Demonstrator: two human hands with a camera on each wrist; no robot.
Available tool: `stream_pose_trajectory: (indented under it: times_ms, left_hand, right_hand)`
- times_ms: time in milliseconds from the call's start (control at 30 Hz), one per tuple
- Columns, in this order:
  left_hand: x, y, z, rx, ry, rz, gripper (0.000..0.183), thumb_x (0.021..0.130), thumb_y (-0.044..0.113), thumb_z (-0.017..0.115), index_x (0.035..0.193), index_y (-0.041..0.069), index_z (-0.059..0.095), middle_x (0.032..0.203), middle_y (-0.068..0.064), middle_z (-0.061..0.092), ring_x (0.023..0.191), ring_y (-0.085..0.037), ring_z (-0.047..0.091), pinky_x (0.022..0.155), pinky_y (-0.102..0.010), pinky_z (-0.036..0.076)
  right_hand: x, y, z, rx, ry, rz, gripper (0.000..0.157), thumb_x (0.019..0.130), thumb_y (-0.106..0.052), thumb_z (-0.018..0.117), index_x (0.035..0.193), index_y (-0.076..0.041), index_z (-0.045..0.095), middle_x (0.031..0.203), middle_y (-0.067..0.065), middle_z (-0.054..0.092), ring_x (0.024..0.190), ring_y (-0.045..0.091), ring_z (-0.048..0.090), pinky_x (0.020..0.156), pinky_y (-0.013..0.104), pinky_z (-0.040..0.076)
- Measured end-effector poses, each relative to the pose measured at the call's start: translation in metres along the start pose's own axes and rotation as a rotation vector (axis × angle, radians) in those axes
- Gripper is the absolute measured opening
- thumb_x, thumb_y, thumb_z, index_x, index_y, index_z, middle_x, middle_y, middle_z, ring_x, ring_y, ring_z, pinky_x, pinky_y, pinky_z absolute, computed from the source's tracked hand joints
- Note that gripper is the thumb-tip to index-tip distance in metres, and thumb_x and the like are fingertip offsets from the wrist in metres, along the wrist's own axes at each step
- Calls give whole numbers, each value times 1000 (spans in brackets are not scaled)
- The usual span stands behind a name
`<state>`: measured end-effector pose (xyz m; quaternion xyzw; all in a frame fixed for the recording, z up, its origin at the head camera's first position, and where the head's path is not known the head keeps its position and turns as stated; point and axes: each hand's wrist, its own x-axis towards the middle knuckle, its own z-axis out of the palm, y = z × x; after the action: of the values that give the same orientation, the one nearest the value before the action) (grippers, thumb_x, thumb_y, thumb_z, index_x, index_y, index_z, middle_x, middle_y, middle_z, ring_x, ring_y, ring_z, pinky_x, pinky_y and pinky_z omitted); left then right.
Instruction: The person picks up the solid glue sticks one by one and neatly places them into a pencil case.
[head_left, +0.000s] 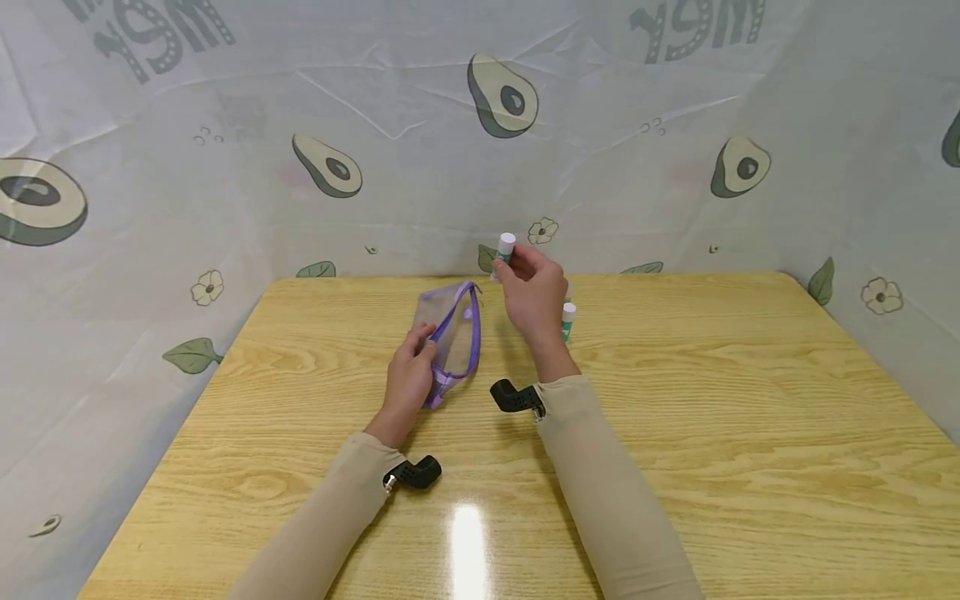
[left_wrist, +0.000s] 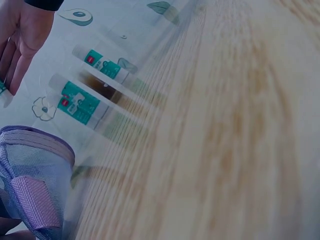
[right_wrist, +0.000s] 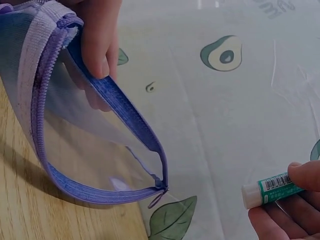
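My left hand [head_left: 407, 379] grips one side of a mesh zipper pouch [head_left: 476, 333] with purple edging. The pouch's zipped mouth [right_wrist: 40, 112] gapes wide in the right wrist view, with the thumb on its rim. Up and to the right, my right hand [head_left: 534, 302] pinches a glue stick [head_left: 506, 245] with a white cap and green label. Its barcode side shows in the right wrist view, apart from the pouch. Two more glue sticks stand upright on the table, a nearer one [left_wrist: 80, 102] and another [left_wrist: 106, 67] beside it, partly behind my right hand in the head view.
The wooden table [head_left: 712, 433] runs back to a hanging cloth [head_left: 420, 192] printed with avocados, leaves and flowers. A black wrist camera mount sits at each sleeve cuff. Light glares off the tabletop near its front.
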<state>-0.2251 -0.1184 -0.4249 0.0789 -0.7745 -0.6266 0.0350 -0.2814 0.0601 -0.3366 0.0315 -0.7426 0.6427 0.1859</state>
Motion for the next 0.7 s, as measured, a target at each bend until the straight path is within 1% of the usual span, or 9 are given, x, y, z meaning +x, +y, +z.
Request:
stream_pose_trajectory:
  times_ms: [233, 533, 700]
  left_hand:
    - [-2, 1, 0, 12, -4, -2, 45, 112, 24, 46, 155, 12, 54, 175, -2, 34, 166, -28, 21, 135, -47, 20]
    - [-4, 2, 0, 13, -8, -4, 45, 113, 24, 45, 155, 12, 54, 175, -2, 34, 168, -27, 15, 136, -48, 16]
    - [-4, 2, 1, 18, -7, -6, 45, 112, 23, 45, 155, 12, 53, 175, -2, 33, 167, -28, 17, 136, -48, 17]
  right_hand:
    - [-1, 3, 4, -22, -10, 8, 37, 100, -16, 73, 134, -3, 71, 127, 17, 77, 118, 29, 75, 102, 43, 61]
    - [-3, 12, 9, -65, -24, -17, 35, 100, -16, 73, 131, -1, 72, 122, 17, 78, 114, 31, 76, 101, 45, 61]
    - [-5, 15, 13, -78, -40, -9, 35, 100, -16, 73, 132, -1, 72, 120, 18, 78, 113, 31, 76, 99, 45, 61]
